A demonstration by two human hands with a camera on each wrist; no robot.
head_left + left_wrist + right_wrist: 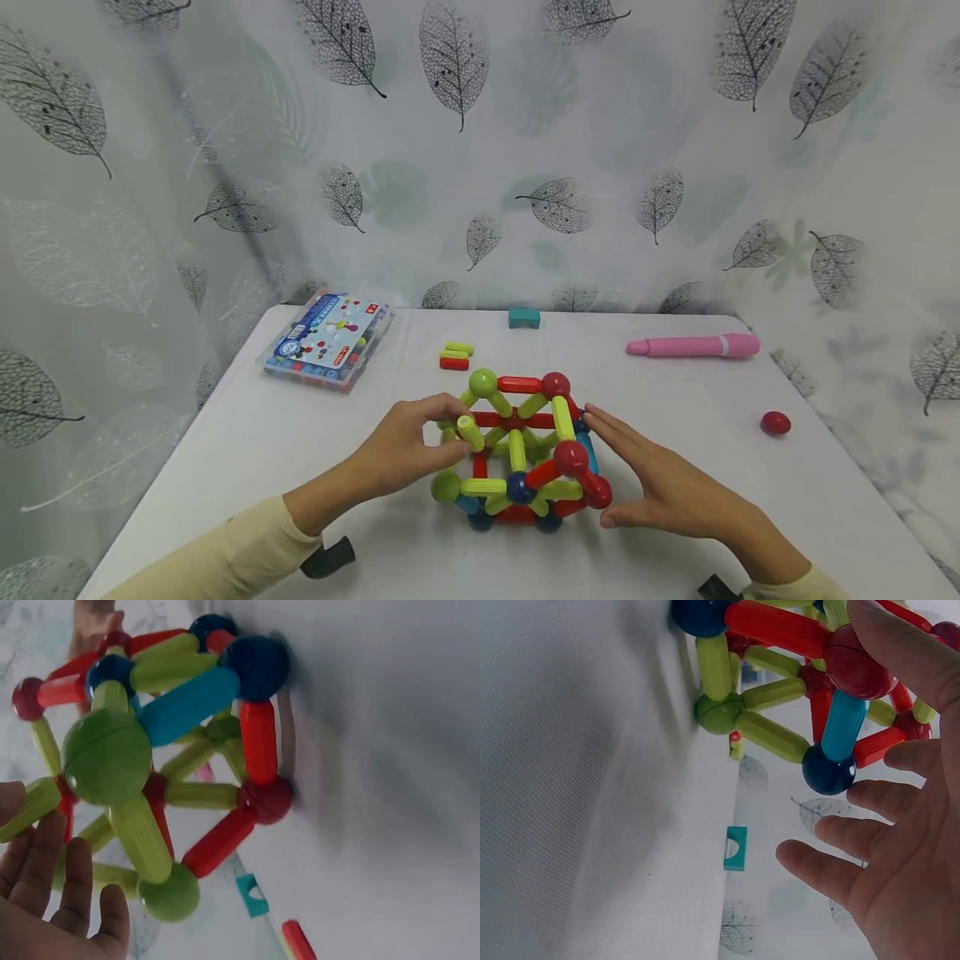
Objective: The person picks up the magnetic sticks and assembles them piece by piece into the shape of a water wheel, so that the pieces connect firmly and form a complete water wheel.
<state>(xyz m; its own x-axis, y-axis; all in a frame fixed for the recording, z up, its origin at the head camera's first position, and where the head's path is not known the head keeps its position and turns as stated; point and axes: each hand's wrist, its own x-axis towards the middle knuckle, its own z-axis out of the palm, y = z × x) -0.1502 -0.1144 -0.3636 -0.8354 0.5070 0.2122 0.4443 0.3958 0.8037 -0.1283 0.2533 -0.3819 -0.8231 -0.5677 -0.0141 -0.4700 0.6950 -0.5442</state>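
A cage-like structure of magnetic rods and balls (517, 487) stands on the white table, in red, yellow-green and blue. At its left side, my left hand (405, 446) pinches a yellow-green rod (470, 433) between thumb and fingers, over the structure's upper left. The left wrist view shows this rod (34, 806) angled toward the middle of the structure. My right hand (667, 492) is at the right side with fingers extended, fingertips right at a dark blue ball (829, 769). Its thumb lies close to a red ball (859, 664).
Behind the structure lie two yellow-green rods and a red rod (453, 364). A clear case of parts (326, 337) sits at the back left, a teal block (524, 318) at the back edge. A pink microphone-shaped object (693, 346) and a red ball (776, 423) lie on the right.
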